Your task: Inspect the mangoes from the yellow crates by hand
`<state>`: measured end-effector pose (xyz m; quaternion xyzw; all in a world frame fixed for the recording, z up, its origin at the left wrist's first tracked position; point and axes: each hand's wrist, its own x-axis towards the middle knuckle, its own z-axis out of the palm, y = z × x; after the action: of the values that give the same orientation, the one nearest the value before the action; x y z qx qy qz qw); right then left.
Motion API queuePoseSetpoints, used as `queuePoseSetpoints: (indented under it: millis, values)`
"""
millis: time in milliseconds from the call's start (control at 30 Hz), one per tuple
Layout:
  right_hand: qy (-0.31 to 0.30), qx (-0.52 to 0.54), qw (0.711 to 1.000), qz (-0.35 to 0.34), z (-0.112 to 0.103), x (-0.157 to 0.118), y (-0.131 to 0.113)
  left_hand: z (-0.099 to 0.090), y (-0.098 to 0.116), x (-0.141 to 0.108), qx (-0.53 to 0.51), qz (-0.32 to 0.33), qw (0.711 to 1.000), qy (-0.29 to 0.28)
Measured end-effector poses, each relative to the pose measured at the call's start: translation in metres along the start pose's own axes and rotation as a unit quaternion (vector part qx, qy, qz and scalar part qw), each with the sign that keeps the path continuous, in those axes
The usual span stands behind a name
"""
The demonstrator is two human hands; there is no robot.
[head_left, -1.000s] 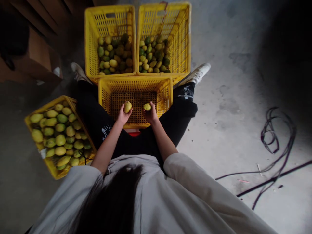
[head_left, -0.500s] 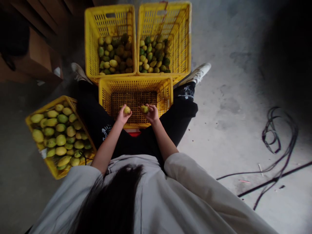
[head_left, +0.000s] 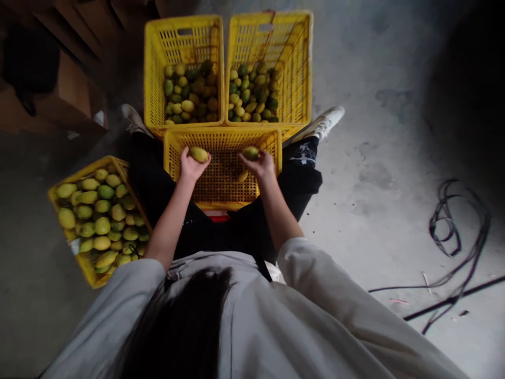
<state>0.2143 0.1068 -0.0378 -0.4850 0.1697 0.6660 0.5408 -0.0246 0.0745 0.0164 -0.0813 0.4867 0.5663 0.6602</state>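
Observation:
Over the near yellow crate (head_left: 223,204), my left hand (head_left: 192,167) cradles a yellow-green lemon (head_left: 198,154), fingers curled round it. My right hand (head_left: 263,164) grips a greener lemon (head_left: 251,153) at the crate's right side. Below the right fingers, inside the crate, is a single yellow lemon (head_left: 243,176); whether it rests on the bottom I cannot tell. The two hands are well apart. To my left, a tilted yellow crate (head_left: 89,268) is heaped with yellow and green lemons (head_left: 102,225).
Two taller yellow crates stand side by side ahead, the left one (head_left: 152,68) and the right one (head_left: 300,68), each part-filled with lemons. Cardboard boxes (head_left: 77,95) are at the far left. A looped black cable (head_left: 473,252) lies on the concrete floor at right.
Both hands have moved forward and away from each other, each with a lemon in it. A loose lemon now shows in the near crate under my right hand. The view has shifted slightly.

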Motion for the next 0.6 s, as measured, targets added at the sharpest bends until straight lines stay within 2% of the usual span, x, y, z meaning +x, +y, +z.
queuePoseSetpoints:
  millis: [100,167,233,267,333,367,400,433,467,500,567,600]
  values:
    - [-0.131,0.009,0.988,-0.085,0.049,0.013,-0.056,0.049,0.045,0.008,0.002,0.09,0.993,-0.079]
    - [-0.207,0.015,0.968,-0.142,0.068,0.007,-0.08,0.072,0.073,0.002,0.02,0.125,0.987,-0.1]
    - [-0.244,0.016,0.955,-0.167,0.071,-0.007,-0.087,0.074,0.097,-0.009,0.021,0.152,0.981,-0.121]
    - [-0.241,0.015,0.957,-0.16,0.066,-0.014,-0.086,0.066,0.107,-0.015,0.015,0.163,0.977,-0.133]
    - [-0.209,0.008,0.971,-0.112,0.048,-0.02,-0.076,0.032,0.127,-0.026,0.017,0.199,0.972,-0.123]
    - [-0.151,-0.008,0.984,-0.096,0.035,-0.017,-0.069,0.007,0.136,-0.031,0.031,0.226,0.969,-0.091]
    - [-0.086,-0.035,0.993,-0.076,0.021,-0.011,-0.06,-0.022,0.144,-0.037,0.055,0.253,0.965,-0.034]
    - [-0.022,-0.07,0.996,-0.047,0.005,-0.002,-0.051,-0.054,0.149,-0.044,0.088,0.285,0.953,0.046]
    - [0.041,-0.106,0.993,-0.02,-0.01,0.008,-0.04,-0.088,0.151,-0.053,0.142,0.311,0.926,0.158]
    - [0.096,-0.144,0.985,0.005,-0.025,0.019,-0.029,-0.121,0.149,-0.063,0.21,0.34,0.879,0.262]
    - [0.15,-0.225,0.963,0.007,-0.054,0.038,-0.009,-0.18,0.137,-0.086,0.362,0.313,0.808,0.344]
    - [0.143,-0.284,0.948,-0.007,-0.066,0.045,0.0,-0.204,0.128,-0.098,0.412,0.309,0.77,0.377]
